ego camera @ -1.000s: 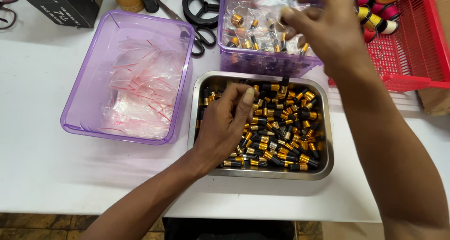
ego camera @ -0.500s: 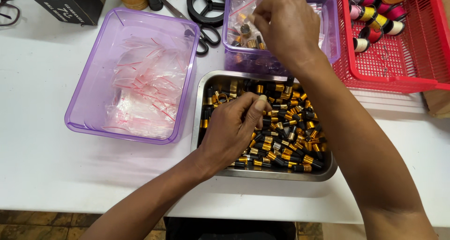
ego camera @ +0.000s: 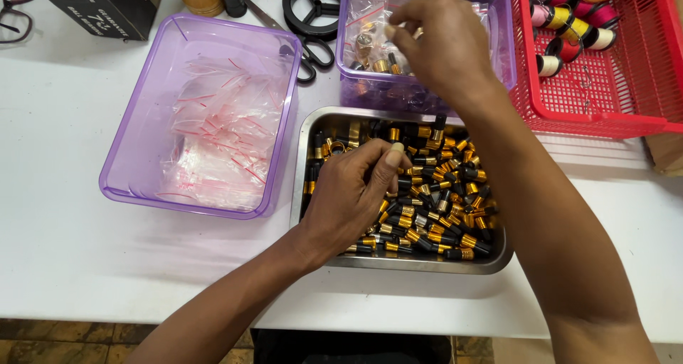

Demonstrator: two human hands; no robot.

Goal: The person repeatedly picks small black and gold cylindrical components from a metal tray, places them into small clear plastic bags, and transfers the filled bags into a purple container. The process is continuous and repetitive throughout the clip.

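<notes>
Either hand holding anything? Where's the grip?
Cannot tell: left hand is curled among the tray's black-gold parts; right hand, fingers pinched, is over the purple box.

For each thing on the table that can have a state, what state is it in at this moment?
Steel tray: filled with small black-and-gold parts.
Left purple tub: open, holds clear small bags.
Right purple tub: open, holds bagged parts.
Red basket: holds thread spools.
Scissors: lying shut, as far as visible.
Left hand: fingers curled, in the tray.
Right hand: fingers pinched over the right tub.
</notes>
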